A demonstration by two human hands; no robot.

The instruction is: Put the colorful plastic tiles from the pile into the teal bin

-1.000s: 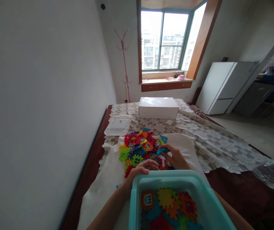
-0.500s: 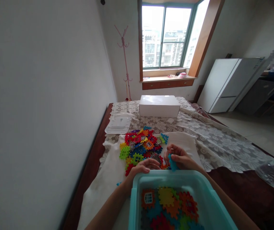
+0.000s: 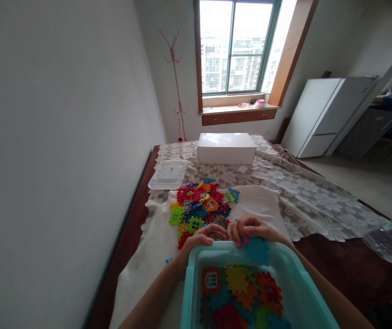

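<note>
inside the far wall of one teal bin [image 3: 223, 249], one blue piece [image 3: 257, 253] sits against the right hand [image 3: 249, 228], whether pinched i cannot tell; the left hand [image 3: 202, 236], loosely spread, rests at the rim

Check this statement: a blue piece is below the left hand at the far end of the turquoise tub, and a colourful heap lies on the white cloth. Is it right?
Wrong hand: the head view shows the blue piece below the right hand, not the left hand. The turquoise tub, colourful heap and white cloth are as stated.
</note>
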